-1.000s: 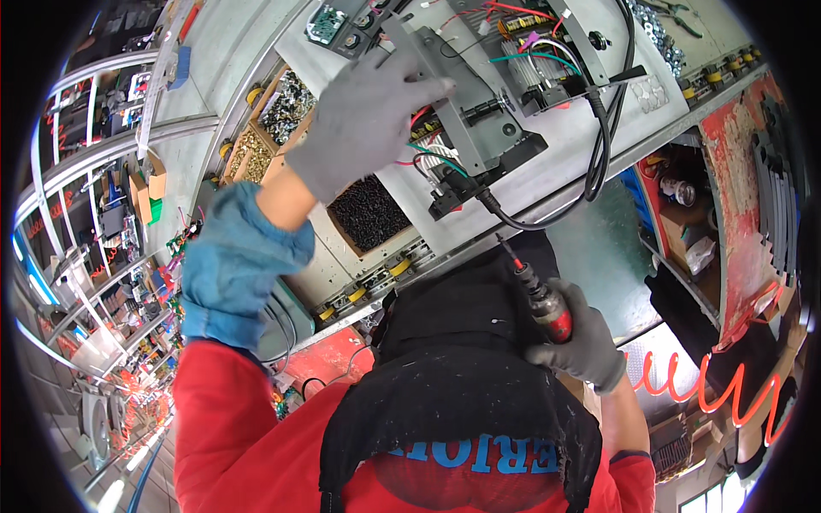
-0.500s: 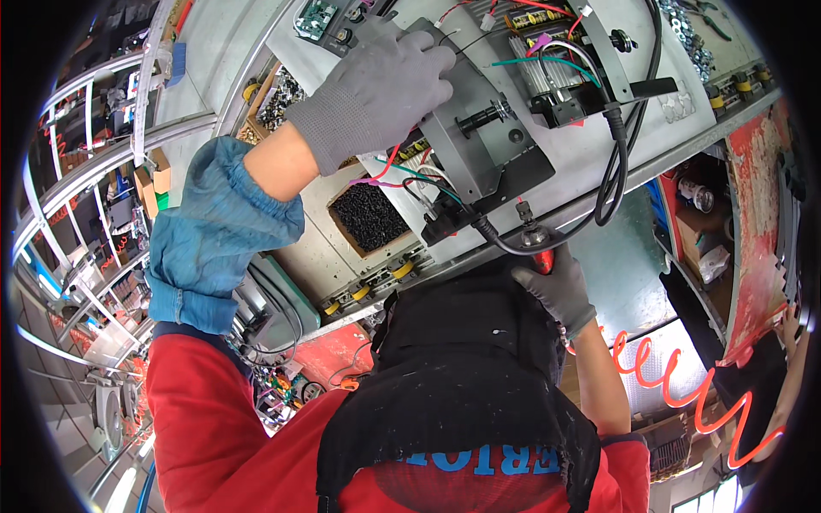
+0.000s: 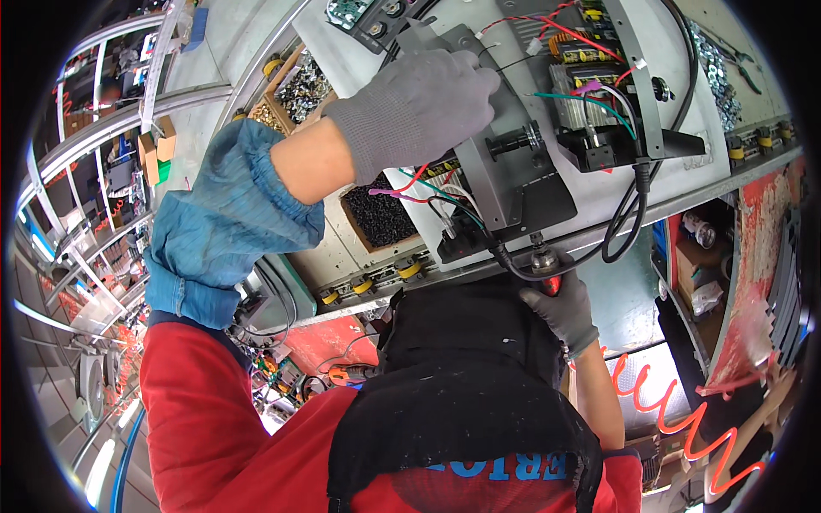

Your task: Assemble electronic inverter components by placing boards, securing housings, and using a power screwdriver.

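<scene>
My left hand point(image 3: 432, 103), in a grey knitted glove, lies over the upper part of a dark grey metal housing point(image 3: 522, 184) with its fingers curled onto it. Coloured wires and a black cable come out of the housing, and a short black threaded post stands on its plate. My right hand point(image 3: 564, 315), also gloved, is closed around a red power screwdriver point(image 3: 552, 285) close to my apron. The driver's metal nose point(image 3: 542, 258) points up at the housing's near edge; whether its tip touches cannot be made out. The palm hides part of the housing.
A second wired housing point(image 3: 646, 145) stands to the right. Trays of black screws point(image 3: 380, 215) and silver parts point(image 3: 301, 90) sit at the left. Pliers point(image 3: 747, 73) lie far right. Black cable point(image 3: 637, 205) loops over the bench edge; an orange coiled hose point(image 3: 676, 402) hangs lower right.
The whole view has shifted, so the bench things appear farther right and lower. The screwdriver's nose is now closer to the housing's near edge. My left hand stays on the housing.
</scene>
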Motion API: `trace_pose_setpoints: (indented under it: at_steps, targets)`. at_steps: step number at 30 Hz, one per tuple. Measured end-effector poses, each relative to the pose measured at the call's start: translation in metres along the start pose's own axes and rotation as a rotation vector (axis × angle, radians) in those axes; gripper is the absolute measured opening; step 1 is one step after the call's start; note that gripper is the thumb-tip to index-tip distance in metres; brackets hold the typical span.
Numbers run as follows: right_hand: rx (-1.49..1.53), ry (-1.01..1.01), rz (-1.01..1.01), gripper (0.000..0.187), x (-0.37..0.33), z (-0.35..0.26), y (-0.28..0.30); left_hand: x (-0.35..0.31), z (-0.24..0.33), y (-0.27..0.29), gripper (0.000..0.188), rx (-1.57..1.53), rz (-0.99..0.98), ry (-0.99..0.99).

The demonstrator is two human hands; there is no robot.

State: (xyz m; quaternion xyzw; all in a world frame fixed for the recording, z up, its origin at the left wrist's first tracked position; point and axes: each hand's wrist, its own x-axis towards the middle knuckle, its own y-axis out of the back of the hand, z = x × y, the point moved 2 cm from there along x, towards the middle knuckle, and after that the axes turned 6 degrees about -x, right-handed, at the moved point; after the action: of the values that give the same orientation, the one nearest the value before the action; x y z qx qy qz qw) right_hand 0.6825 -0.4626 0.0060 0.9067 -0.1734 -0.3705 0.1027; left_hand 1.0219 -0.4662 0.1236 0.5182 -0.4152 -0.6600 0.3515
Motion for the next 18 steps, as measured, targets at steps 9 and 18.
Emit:
trace_pose_setpoints:
  at_steps: [9,18]
  targets:
    - [-0.002,0.045,0.054,0.082,0.0004,0.0019,-0.0037,-0.0004,0.0001,-0.0012,0.007,0.056,0.006,-0.016]
    - [-0.218,0.177,0.188,0.077,0.0038,-0.0046,-0.0049,0.0025,-0.0016,-0.0001,0.007,0.096,-0.144,0.035]
